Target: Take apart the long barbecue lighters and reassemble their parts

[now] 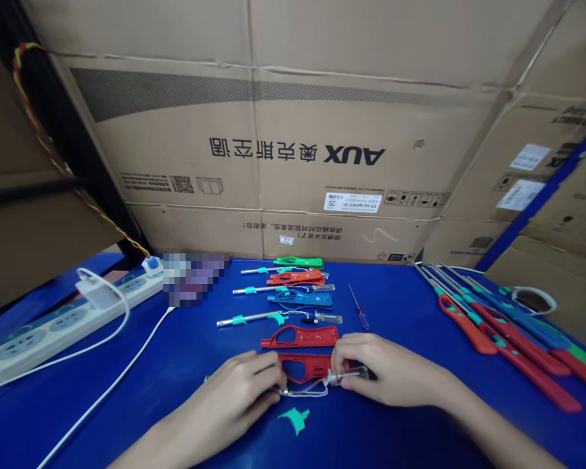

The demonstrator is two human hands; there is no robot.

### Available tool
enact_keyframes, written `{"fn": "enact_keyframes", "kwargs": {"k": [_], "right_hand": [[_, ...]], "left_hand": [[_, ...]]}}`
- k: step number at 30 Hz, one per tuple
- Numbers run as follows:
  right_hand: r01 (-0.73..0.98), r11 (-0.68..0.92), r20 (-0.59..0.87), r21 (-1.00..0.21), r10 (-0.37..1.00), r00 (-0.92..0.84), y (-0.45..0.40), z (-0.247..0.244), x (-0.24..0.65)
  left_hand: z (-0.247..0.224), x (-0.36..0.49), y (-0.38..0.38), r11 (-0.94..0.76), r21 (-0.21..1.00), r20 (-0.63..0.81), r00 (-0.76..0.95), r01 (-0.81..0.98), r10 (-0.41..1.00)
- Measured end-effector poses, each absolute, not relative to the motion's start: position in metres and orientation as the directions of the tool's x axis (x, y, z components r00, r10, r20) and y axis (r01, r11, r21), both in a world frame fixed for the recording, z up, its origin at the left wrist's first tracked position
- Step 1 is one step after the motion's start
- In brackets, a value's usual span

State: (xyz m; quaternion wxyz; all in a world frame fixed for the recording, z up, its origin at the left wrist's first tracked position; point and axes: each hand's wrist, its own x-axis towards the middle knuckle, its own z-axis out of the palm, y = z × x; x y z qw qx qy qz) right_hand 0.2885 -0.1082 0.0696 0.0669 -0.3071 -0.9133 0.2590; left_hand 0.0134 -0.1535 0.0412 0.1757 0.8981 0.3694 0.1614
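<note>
My left hand (239, 387) is closed around a metal lighter tube (284, 392), most of it hidden under the fingers. White wires (313, 393) run from there to a clear lighter fuel tank (359, 373), which my right hand (383, 370) pinches between thumb and fingers. Just behind both hands lies an opened red lighter shell half (308, 369), partly covered by the fingers. Another red shell half (303, 337) rests beyond it. A loose teal trigger piece (295, 419) lies on the blue table in front, between my hands.
Blue (303, 299), orange (297, 279) and green (300, 262) shells with tube assemblies line up farther back. A screwdriver (359, 309) lies to their right. Assembled-looking long lighters (527, 365) are at right. A power strip (73, 319) and white cables occupy the left; cardboard (293, 104) stands behind.
</note>
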Motion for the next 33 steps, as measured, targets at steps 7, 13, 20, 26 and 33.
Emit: {"fn": "enact_keyframes", "kwargs": {"k": [7,13,20,26,33], "right_hand": [[0.511,0.633,0.121,-0.581,0.688,-0.715,-0.106,0.071,0.278],[0.552,0.631,0.129,-0.546,0.714,-0.688,-0.111,0.065,0.276],[0.619,0.602,0.120,-0.505,0.759,-0.641,-0.114,0.059,0.273],[0.578,0.586,0.170,-0.568,0.770,-0.615,-0.114,0.057,0.272],[0.510,0.626,0.251,-0.590,0.743,-0.621,-0.115,0.060,0.272]], "left_hand": [[0.061,0.007,-0.146,-0.608,0.572,0.185,0.635,0.551,0.750],[0.073,0.003,-0.130,-0.597,0.600,0.182,0.636,0.533,0.750],[0.067,-0.001,-0.119,-0.583,0.612,0.168,0.633,0.534,0.756],[0.066,0.000,-0.121,-0.537,0.679,0.165,0.608,0.501,0.776],[0.071,-0.004,-0.121,-0.475,0.777,0.181,0.577,0.412,0.797]]}}
